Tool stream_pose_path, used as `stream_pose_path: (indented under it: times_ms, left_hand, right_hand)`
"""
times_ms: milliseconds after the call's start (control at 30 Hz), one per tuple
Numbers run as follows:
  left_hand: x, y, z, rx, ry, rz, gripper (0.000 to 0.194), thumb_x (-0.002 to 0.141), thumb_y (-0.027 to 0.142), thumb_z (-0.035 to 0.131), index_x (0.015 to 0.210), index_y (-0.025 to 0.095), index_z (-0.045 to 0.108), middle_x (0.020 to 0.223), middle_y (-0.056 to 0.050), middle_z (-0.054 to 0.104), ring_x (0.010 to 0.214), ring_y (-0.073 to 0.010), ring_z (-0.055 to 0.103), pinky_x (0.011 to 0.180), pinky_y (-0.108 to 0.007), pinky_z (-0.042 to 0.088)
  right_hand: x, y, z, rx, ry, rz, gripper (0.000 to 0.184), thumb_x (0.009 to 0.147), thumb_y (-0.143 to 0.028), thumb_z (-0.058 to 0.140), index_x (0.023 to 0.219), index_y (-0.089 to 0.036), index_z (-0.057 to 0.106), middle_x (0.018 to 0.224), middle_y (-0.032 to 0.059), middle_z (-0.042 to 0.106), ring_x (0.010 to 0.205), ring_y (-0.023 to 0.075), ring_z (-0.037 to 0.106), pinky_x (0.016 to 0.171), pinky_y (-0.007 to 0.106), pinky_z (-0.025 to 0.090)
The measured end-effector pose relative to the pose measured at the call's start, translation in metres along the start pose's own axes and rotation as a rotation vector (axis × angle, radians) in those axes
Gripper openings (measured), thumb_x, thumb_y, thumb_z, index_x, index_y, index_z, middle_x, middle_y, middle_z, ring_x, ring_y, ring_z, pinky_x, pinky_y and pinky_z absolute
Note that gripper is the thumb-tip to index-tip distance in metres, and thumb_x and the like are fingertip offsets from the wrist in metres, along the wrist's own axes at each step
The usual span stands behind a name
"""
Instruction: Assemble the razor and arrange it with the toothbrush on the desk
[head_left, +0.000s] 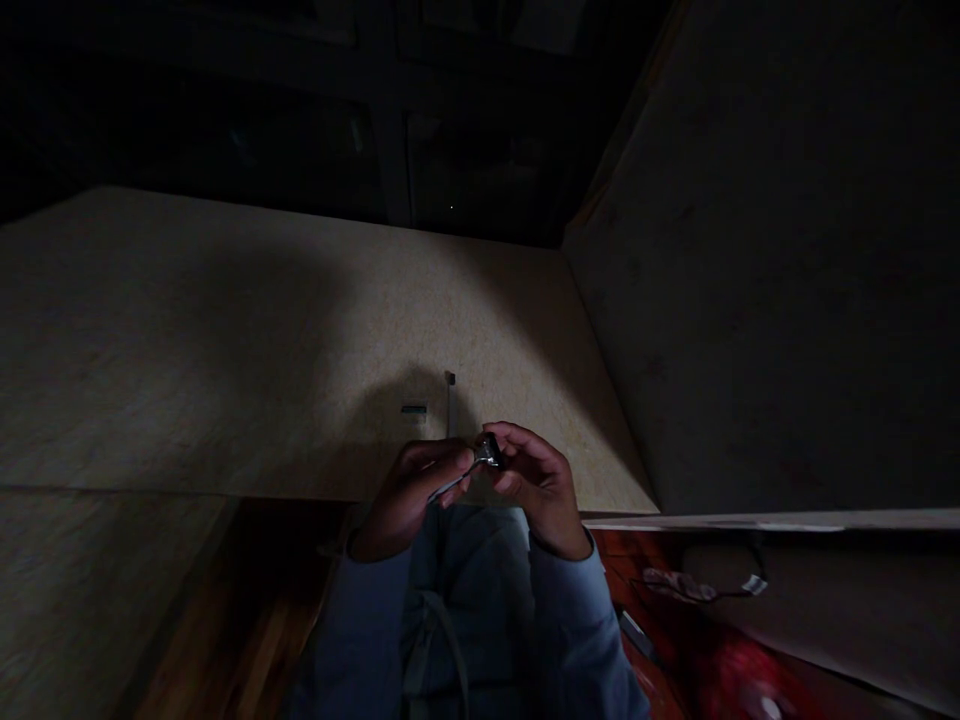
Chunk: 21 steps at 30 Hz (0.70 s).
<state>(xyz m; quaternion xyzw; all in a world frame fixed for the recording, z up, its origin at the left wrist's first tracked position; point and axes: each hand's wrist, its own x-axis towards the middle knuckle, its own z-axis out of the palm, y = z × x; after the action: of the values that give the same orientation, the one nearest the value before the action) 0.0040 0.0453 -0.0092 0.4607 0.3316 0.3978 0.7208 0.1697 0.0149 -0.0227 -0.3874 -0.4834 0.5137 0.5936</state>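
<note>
In the dim light, a razor with a shiny neck and a dark, wide head is held up over the near edge of the table. My left hand is closed round its thin handle, the thumb lying along it. My right hand curls about the head from the other side, with fingers and thumb at its edge; the exact contact is hard to see. Just beyond my hands lie a small flat dark strip and a thin pale stick with a dark end, partly hidden by my left hand.
The pale tabletop stretches away toward dark window panes. A tall panel or wall rises along the right. Below it, a cable and a red item lie beside a reddish wooden surface.
</note>
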Motion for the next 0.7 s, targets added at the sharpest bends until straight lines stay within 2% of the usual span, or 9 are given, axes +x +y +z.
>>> stream_pose_path:
  times_ms: [133, 300, 467, 700]
  left_hand:
    - [0.0004, 0.0002, -0.0001, 0.055, 0.042, 0.038, 0.042, 0.082, 0.05, 0.072, 0.057, 0.016, 0.064, 0.051, 0.001, 0.05, 0.047, -0.0094, 0.04, 0.048, -0.025, 0.027]
    - [-0.0001, -0.0004, 0.0024, 0.1, 0.12, 0.068, 0.04, 0.082, 0.047, 0.071, 0.056, 0.017, 0.064, 0.053, 0.001, 0.051, 0.047, -0.0089, 0.04, 0.047, -0.025, 0.027]
    - [-0.001, 0.0017, 0.0031, 0.121, 0.092, 0.042, 0.039, 0.081, 0.05, 0.071, 0.061, 0.017, 0.07, 0.053, 0.001, 0.052, 0.046, -0.0086, 0.039, 0.046, -0.025, 0.025]
    - [-0.0008, 0.0015, 0.0025, 0.094, 0.086, 0.024, 0.046, 0.08, 0.056, 0.073, 0.059, 0.016, 0.065, 0.053, 0.001, 0.05, 0.047, -0.0081, 0.038, 0.048, -0.024, 0.026]
  right_hand:
    - [0.0003, -0.0007, -0.0005, -0.003, -0.005, 0.006, 0.047, 0.075, -0.048, 0.085, 0.116, -0.029, 0.074, 0.088, 0.0014, 0.069, 0.083, 0.018, 0.065, 0.077, 0.031, 0.055]
    - [0.0005, -0.0036, 0.0003, -0.05, 0.021, -0.042, 0.042, 0.079, -0.04, 0.083, 0.118, -0.031, 0.073, 0.089, 0.0003, 0.071, 0.084, 0.0166, 0.066, 0.082, 0.032, 0.055]
    - [0.0004, -0.0025, -0.002, -0.01, 0.012, -0.028, 0.042, 0.081, -0.042, 0.082, 0.12, -0.032, 0.072, 0.101, 0.0023, 0.075, 0.086, 0.0182, 0.07, 0.087, 0.036, 0.056]
    - [-0.0022, 0.0025, -0.0093, 0.047, 0.04, 0.0, 0.045, 0.077, -0.042, 0.085, 0.119, -0.03, 0.074, 0.105, 0.0038, 0.078, 0.094, 0.0196, 0.072, 0.087, 0.034, 0.059]
